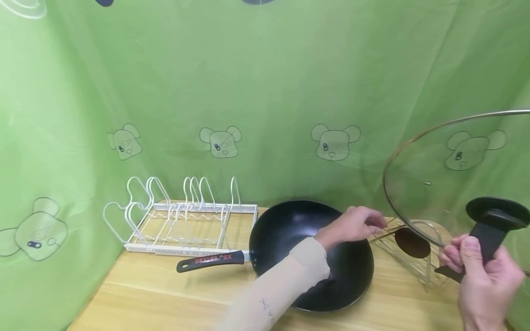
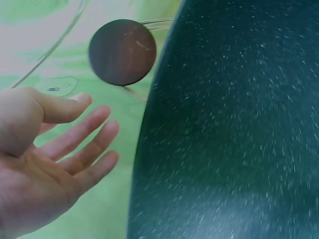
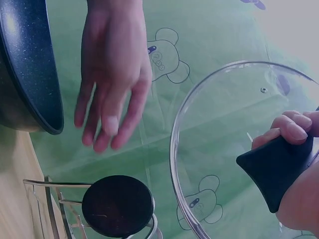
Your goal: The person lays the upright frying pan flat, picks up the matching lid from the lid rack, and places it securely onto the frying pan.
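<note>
A glass lid (image 1: 418,161) with a metal rim stands raised and tilted at the right of the head view. My right hand (image 1: 482,280) grips it by its black handle (image 1: 490,234), with fingers and thumb round the grip. My left hand (image 1: 352,225) reaches across a black wok (image 1: 281,230) and hovers near its right rim. In the left wrist view that hand holds nothing, its fingers loosely spread beside the wok wall. Close by is a dark brown disc (image 1: 412,242) on a metal wire rack (image 1: 426,269).
A white wire rack (image 1: 190,252) with upright loops stands at the back left of the wooden table (image 1: 165,294). The wok's long black handle (image 1: 211,261) points left in front of it. A green curtain (image 1: 269,92) printed with bear heads hangs behind and on both sides.
</note>
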Tool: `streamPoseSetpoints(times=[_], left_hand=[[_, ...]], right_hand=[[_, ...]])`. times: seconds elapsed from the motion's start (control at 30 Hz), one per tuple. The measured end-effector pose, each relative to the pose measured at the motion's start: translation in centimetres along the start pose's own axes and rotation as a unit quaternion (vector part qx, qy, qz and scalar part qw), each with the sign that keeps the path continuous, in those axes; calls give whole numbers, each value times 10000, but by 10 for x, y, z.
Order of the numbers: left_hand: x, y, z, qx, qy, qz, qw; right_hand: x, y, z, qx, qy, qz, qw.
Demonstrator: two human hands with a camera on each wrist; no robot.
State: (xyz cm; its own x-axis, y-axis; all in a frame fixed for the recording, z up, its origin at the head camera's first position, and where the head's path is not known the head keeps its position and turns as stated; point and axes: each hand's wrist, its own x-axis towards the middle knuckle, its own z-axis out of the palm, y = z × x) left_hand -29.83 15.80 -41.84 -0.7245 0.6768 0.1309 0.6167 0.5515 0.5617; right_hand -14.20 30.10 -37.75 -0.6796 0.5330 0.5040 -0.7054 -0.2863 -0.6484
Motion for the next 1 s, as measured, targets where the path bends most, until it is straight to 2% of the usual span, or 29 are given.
streamPoseSetpoints(times=[0.27, 0.53, 0.77, 0.87, 1.0], left_hand=[[-34, -2, -20, 115, 192, 279, 9994], [-62, -6, -39, 385, 266, 571, 9973], [-84, -11, -49, 677, 444, 926, 9924], [-95, -14, -51, 1016, 585, 894, 9891], [-112, -17, -53, 1427, 747, 613, 9850]], right_hand=[[1, -7, -8, -98, 311, 434, 9985], [2, -4, -11, 337, 8, 523, 9981], [3, 0, -16, 783, -312, 638, 9944], [3, 1, -17, 960, -476, 637, 9922], [3, 2, -17, 916, -564, 684, 9918]])
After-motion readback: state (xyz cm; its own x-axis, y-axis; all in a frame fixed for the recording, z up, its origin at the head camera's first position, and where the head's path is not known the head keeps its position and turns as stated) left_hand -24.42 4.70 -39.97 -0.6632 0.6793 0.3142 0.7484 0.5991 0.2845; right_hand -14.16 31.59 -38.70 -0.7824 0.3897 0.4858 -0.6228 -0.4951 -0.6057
